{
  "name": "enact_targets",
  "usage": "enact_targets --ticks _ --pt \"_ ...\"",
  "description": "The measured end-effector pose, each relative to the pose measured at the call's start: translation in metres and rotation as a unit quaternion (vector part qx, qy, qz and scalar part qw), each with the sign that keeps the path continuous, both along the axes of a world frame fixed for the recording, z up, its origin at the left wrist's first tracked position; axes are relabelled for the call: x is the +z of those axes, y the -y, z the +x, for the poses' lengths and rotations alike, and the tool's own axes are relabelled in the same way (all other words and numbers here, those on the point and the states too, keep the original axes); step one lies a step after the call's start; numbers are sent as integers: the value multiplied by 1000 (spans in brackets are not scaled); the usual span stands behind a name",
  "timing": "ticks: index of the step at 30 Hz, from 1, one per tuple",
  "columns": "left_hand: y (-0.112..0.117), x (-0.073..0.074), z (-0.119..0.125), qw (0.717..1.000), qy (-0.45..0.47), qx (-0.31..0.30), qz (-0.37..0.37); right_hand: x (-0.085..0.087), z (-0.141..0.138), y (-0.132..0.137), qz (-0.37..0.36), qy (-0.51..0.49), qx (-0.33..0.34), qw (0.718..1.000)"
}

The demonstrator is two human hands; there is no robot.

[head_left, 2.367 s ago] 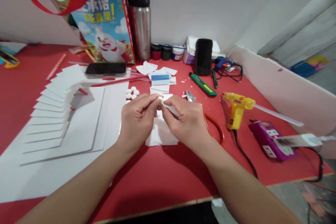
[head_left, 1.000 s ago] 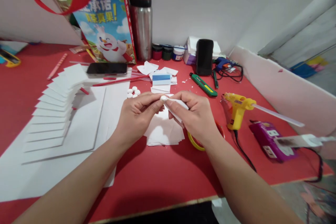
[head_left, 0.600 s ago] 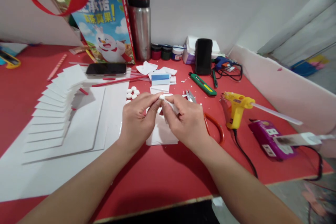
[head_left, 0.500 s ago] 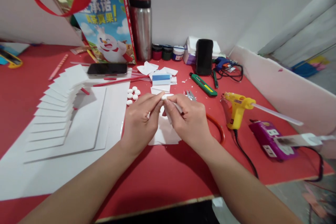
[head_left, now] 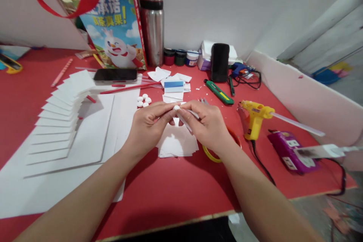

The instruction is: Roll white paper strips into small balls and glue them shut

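Observation:
Fingertips of both hands meet above a loose pile of white paper sheets point(head_left: 178, 145). Between them is a piece of white paper point(head_left: 176, 108), seemingly curled at its tip, with a flat part running under the right fingers. My left hand point(head_left: 150, 123) pinches the tip from the left. My right hand point(head_left: 202, 123) closes on the tip and the flat part from the right. Several small round white pieces point(head_left: 148, 100) lie just beyond the left hand. Scissors with a yellow and orange handle point(head_left: 211, 155) lie partly hidden under the right wrist.
At left, a curved stepped row of white cards point(head_left: 56, 121) stands on white board. A phone point(head_left: 115, 75), a flask point(head_left: 153, 26) and a printed bag point(head_left: 113, 26) are behind. A green cutter point(head_left: 219, 92), yellow glue gun point(head_left: 256, 115) and purple box point(head_left: 292, 151) are at right.
Both hands have shifted slightly while keeping their pinch on the white paper. More of the scissors' yellow handle and of the sheets below now shows.

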State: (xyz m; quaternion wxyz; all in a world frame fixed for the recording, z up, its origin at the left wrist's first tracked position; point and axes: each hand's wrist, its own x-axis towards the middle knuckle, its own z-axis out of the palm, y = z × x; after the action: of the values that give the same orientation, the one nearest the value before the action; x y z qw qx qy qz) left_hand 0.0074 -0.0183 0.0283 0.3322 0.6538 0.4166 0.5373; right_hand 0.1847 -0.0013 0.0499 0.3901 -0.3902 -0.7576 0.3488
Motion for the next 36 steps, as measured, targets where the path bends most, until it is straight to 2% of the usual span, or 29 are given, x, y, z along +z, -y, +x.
enact_targets --ticks 2,4,6,8,10,14,19,24,27,29,31,32,34,36 --pt "1 0 1 999 -21 32 16 1 -2 -2 -145 -89 3 985" --pt "2 -1 2 998 -37 46 19 1 -2 -5 -300 -171 14 938" --pt "2 -1 2 998 -48 44 26 1 -1 -10 -419 -219 45 880" --pt "1 -2 1 997 -53 39 33 0 0 -12 -481 -243 80 839" --pt "1 -2 1 997 -55 32 37 -2 0 -12 -486 -258 90 830" --pt "-1 -1 1 997 -55 28 39 -4 -2 -7 -446 -256 76 854" --pt "-1 -1 0 998 -47 41 24 1 -4 -2 -427 -224 91 871" --pt "0 -3 -2 999 -32 44 3 6 -5 0 -375 -155 85 910" --pt "1 -2 0 998 -22 51 -19 4 -4 -2 -318 -101 81 939" --pt "1 -2 2 998 -18 57 -33 2 -4 -2 -238 -44 52 969" --pt "2 -1 5 997 -16 65 -32 -1 -5 0 -111 29 -7 993" --pt "3 -2 7 997 -13 72 -22 -2 -7 2 -34 65 -45 996" --pt "5 -2 11 996 -19 86 13 -4 -11 8 106 122 -108 981" --pt "7 -3 13 991 -55 108 60 -5 -15 14 191 149 -132 961"
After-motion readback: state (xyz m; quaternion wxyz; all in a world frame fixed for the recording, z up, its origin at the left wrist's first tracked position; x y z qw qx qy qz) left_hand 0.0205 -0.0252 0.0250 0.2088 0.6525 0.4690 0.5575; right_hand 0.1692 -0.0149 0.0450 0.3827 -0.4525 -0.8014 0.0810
